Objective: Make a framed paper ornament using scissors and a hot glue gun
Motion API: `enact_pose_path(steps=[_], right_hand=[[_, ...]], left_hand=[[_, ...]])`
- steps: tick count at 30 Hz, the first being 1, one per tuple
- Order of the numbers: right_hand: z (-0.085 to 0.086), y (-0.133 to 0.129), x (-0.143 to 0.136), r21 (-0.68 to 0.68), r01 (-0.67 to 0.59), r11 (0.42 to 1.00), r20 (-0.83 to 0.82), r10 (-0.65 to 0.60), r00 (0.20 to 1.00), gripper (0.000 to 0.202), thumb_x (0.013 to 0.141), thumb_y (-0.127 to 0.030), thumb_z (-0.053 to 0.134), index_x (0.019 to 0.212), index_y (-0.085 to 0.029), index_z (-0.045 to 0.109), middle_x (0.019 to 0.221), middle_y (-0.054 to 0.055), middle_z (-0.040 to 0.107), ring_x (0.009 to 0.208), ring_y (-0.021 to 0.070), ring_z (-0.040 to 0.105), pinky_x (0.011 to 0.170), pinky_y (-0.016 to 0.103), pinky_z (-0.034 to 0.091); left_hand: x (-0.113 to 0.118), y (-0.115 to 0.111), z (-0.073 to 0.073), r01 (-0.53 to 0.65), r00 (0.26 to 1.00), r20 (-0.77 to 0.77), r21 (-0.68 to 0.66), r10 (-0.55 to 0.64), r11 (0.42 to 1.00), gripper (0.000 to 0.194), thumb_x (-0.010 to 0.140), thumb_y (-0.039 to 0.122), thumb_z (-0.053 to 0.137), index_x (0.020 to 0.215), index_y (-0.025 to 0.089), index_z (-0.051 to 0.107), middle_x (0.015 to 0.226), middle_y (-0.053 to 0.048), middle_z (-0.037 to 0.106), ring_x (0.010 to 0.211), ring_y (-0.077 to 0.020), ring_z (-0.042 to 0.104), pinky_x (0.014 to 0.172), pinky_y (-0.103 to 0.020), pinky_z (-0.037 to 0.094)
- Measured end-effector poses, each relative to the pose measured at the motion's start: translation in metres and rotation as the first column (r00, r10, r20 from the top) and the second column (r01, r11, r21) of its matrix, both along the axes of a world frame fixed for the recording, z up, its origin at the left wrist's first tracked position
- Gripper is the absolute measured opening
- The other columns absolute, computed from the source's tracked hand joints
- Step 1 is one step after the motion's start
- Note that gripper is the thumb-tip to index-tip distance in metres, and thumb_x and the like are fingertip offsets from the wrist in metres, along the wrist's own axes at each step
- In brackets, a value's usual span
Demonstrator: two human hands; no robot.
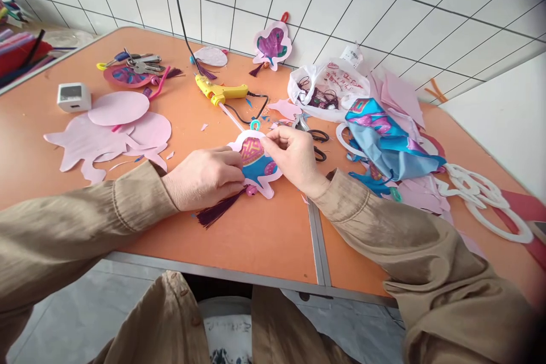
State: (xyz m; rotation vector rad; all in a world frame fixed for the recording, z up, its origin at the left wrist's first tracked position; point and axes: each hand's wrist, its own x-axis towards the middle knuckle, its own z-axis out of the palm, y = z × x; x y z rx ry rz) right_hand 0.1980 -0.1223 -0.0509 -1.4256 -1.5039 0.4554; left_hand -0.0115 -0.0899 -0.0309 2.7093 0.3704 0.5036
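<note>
A fabric charm point(256, 168) with a blue, gold and purple pattern and a pale pink scalloped border lies between my hands on the orange table. My left hand point(209, 176) has its fingers closed at the charm's left edge. On the upper right edge, my right hand point(294, 156) pinches the border between thumb and fingers. A teal loop point(255, 125) sticks up at the charm's top. Below hang a pink bell point(251, 190) and a dark purple tassel point(219, 210). Just beyond, a yellow glue gun point(222, 91) rests with its clear glue stick pointing towards the charm.
Pink cut-outs point(119, 108), a white adapter point(74, 96) and keys point(144, 62) lie left. Black-handled scissors point(319, 145), a plastic bag point(333, 85), blue fabric point(384, 142) and white rings point(482, 193) are right. A finished-looking charm point(273, 45) leans against the tiled wall.
</note>
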Motion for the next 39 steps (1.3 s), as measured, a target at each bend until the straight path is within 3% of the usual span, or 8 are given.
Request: enact_pose_path(steps=[5, 8, 10, 12, 18, 24, 30, 39], right_hand=[[0.002, 0.000, -0.001, -0.055, -0.026, 0.998, 0.003, 0.026, 1.000, 0.023, 0.081, -0.030, 0.065, 0.063, -0.020, 0.056, 0.058, -0.001, 0.059, 0.054, 0.0130, 0.053, 0.054, 0.029, 0.042], [0.004, -0.002, -0.003, -0.065, -0.076, 0.995, -0.057, 0.073, 0.996, 0.024, 0.081, -0.034, 0.066, 0.065, -0.019, 0.057, 0.055, -0.002, 0.058, 0.051, 0.0117, 0.052, 0.051, 0.027, 0.040], [0.006, -0.004, -0.005, -0.067, -0.097, 0.993, -0.082, 0.091, 0.992, 0.025, 0.082, -0.036, 0.067, 0.066, -0.019, 0.058, 0.056, -0.002, 0.059, 0.050, 0.0111, 0.053, 0.051, 0.027, 0.040], [0.006, -0.005, -0.007, -0.069, -0.101, 0.992, -0.083, 0.095, 0.992, 0.024, 0.081, -0.035, 0.067, 0.066, -0.019, 0.059, 0.057, -0.002, 0.059, 0.051, 0.0107, 0.053, 0.051, 0.026, 0.041], [0.003, -0.005, -0.010, -0.071, -0.144, 0.987, -0.083, 0.138, 0.987, 0.024, 0.082, -0.035, 0.066, 0.066, -0.018, 0.059, 0.057, -0.002, 0.059, 0.051, 0.0100, 0.052, 0.050, 0.024, 0.042], [-0.001, -0.001, -0.010, -0.068, -0.148, 0.987, -0.079, 0.143, 0.987, 0.032, 0.081, -0.044, 0.067, 0.064, -0.018, 0.058, 0.058, -0.001, 0.060, 0.051, 0.0105, 0.053, 0.051, 0.025, 0.044], [-0.002, 0.001, -0.010, -0.073, -0.143, 0.987, -0.093, 0.136, 0.986, 0.029, 0.080, -0.041, 0.067, 0.064, -0.018, 0.058, 0.057, -0.001, 0.061, 0.051, 0.0108, 0.055, 0.051, 0.024, 0.044], [0.002, 0.002, -0.011, -0.125, -0.136, 0.983, -0.104, 0.124, 0.987, 0.025, 0.078, -0.036, 0.065, 0.063, -0.018, 0.057, 0.055, 0.000, 0.061, 0.051, 0.0114, 0.056, 0.051, 0.024, 0.043]], left_hand=[[-0.001, 0.002, 0.001, -0.168, 0.974, 0.130, -0.141, 0.186, 0.976, 0.031, 0.091, 0.036, 0.052, 0.077, 0.019, 0.073, 0.086, -0.009, 0.070, 0.074, -0.0176, 0.064, 0.066, -0.029, 0.048], [-0.002, 0.015, 0.002, -0.380, 0.884, 0.150, -0.324, 0.444, 0.866, 0.032, 0.086, 0.044, 0.058, 0.089, 0.018, 0.075, 0.093, -0.009, 0.072, 0.071, -0.0169, 0.064, 0.065, -0.029, 0.049], [-0.002, 0.024, 0.003, -0.455, 0.838, 0.105, -0.406, 0.535, 0.792, 0.038, 0.083, 0.049, 0.059, 0.094, 0.016, 0.075, 0.097, -0.009, 0.074, 0.074, -0.0184, 0.065, 0.067, -0.029, 0.050], [-0.002, 0.030, 0.003, -0.451, 0.848, 0.054, -0.448, 0.527, 0.772, 0.042, 0.083, 0.052, 0.056, 0.092, 0.016, 0.076, 0.092, -0.008, 0.076, 0.076, -0.0198, 0.066, 0.068, -0.030, 0.050], [0.001, 0.030, 0.000, -0.373, 0.921, -0.054, -0.413, 0.387, 0.831, 0.032, 0.077, 0.045, 0.058, 0.079, 0.017, 0.073, 0.074, -0.001, 0.074, 0.065, -0.0152, 0.061, 0.063, -0.027, 0.045], [0.001, 0.034, 0.000, -0.372, 0.925, -0.072, -0.379, 0.374, 0.847, 0.041, 0.080, 0.050, 0.050, 0.075, 0.015, 0.071, 0.070, -0.002, 0.071, 0.063, -0.0137, 0.056, 0.060, -0.025, 0.041], [0.001, 0.038, 0.004, -0.427, 0.900, -0.053, -0.309, 0.432, 0.850, 0.047, 0.083, 0.051, 0.042, 0.056, 0.015, 0.058, 0.049, 0.001, 0.050, 0.051, -0.0099, 0.039, 0.053, -0.026, 0.032], [0.002, 0.036, 0.001, -0.511, 0.828, 0.026, -0.373, 0.559, 0.774, 0.029, 0.072, 0.038, 0.055, 0.079, 0.015, 0.072, 0.076, -0.004, 0.073, 0.068, -0.0166, 0.060, 0.066, -0.027, 0.045]])
